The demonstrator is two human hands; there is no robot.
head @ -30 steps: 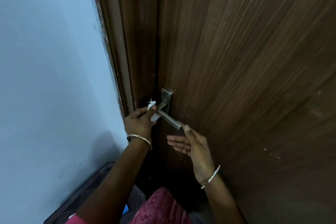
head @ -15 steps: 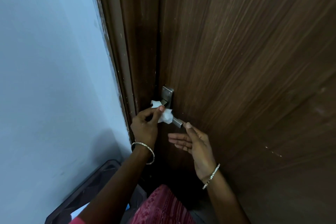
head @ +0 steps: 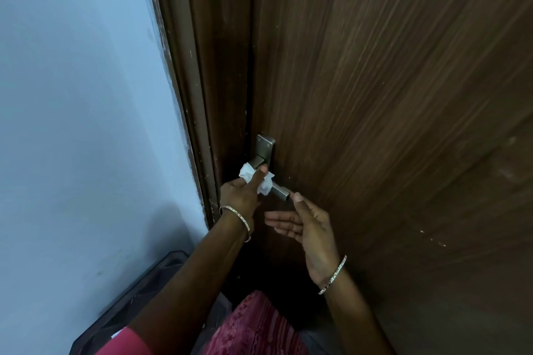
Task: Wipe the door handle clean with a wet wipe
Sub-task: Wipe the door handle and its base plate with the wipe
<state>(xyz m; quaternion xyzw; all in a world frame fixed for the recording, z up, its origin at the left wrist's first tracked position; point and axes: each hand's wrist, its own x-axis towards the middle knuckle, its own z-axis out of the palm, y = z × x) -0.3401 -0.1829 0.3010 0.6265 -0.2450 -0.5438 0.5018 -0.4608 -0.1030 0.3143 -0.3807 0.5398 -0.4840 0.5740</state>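
A silver lever door handle [head: 281,191] with a rectangular backplate [head: 266,147] sits on the dark brown wooden door [head: 389,95]. My left hand [head: 240,196] grips a crumpled white wet wipe [head: 265,185] and presses it around the middle of the lever, thumb on top. Only the lever's free end shows past the wipe. My right hand [head: 307,229] hovers just below that end, fingers apart, thumb tip close to the lever's tip; I cannot tell if it touches.
The door frame [head: 199,81] runs along the left of the door, beside a pale blue wall [head: 80,95]. A dark bin or basket [head: 138,297] stands on the floor at the lower left. Red patterned clothing [head: 253,326] fills the bottom centre.
My left hand slid the wipe from the lever's base near the backplate out along the lever toward its free end. My right hand stayed under the tip.
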